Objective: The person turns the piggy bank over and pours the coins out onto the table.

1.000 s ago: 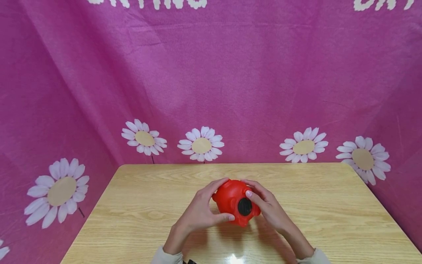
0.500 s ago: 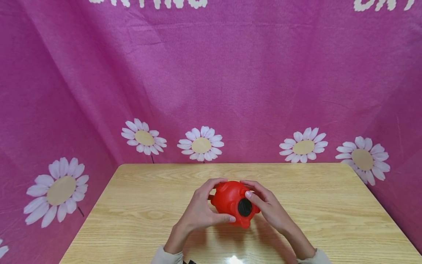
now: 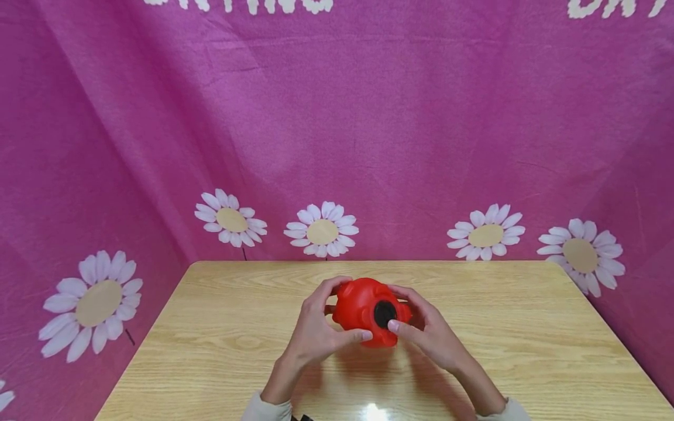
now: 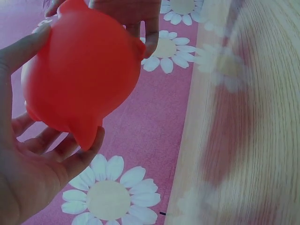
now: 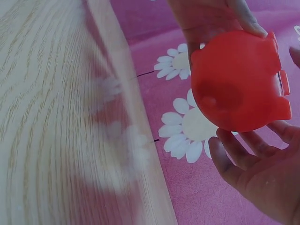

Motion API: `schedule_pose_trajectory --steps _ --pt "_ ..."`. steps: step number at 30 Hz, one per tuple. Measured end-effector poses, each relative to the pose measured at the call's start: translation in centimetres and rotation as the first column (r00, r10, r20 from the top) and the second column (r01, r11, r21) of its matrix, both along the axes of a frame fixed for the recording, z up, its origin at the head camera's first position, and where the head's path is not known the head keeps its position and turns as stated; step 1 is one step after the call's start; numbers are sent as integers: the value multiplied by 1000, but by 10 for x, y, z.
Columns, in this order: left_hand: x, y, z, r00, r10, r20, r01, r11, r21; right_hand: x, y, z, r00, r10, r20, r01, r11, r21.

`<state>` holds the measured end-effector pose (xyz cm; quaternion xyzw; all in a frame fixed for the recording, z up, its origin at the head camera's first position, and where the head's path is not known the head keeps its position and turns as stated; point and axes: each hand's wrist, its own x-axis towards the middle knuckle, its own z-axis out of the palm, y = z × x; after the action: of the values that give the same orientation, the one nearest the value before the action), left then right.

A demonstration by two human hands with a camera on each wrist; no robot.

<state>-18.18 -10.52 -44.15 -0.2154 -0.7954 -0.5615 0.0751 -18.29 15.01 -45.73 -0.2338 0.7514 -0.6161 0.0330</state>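
A red plastic piggy bank [image 3: 363, 307] is held just above the wooden table [image 3: 221, 339], its underside with a round black plug [image 3: 384, 313] turned toward me. My left hand [image 3: 316, 333] grips its left side, fingers curled over the top and thumb under it. My right hand [image 3: 426, 330] holds the right side, thumb tip beside the plug. The left wrist view shows the piggy bank [image 4: 79, 75] cradled by the left hand's fingers [image 4: 70, 154]. In the right wrist view the piggy bank [image 5: 239, 82] sits against the right hand's fingers [image 5: 234, 159].
A pink cloth with white daisies [image 3: 322, 231] hangs behind and along both sides of the table. The tabletop around the hands is bare wood, with a light glare near the front edge [image 3: 375, 412].
Both hands have lifted the piggy bank slightly and shifted it left. The right thumb has slid down from the bank's top to beside the black plug.
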Motion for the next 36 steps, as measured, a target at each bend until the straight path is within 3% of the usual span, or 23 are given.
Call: schedule_pose_trajectory --steps 9,16,19,27,36 --pt "-1 3 0 997 55 50 -57 998 34 3 -2 -4 991 -68 -113 79 993 93" --pt "0 1 1 996 34 85 -36 999 22 2 -5 -8 974 -117 -193 138 986 96" --pt "-1 -1 2 997 10 79 -11 1000 7 1 -4 -9 973 -104 -204 120 991 65" --pt "-2 -7 4 993 -113 18 113 993 -35 -3 1 -10 991 -4 -136 2 1000 -14" --pt "-2 -8 3 995 -94 -13 93 994 -63 -4 3 -9 992 20 -128 -18 1000 17"
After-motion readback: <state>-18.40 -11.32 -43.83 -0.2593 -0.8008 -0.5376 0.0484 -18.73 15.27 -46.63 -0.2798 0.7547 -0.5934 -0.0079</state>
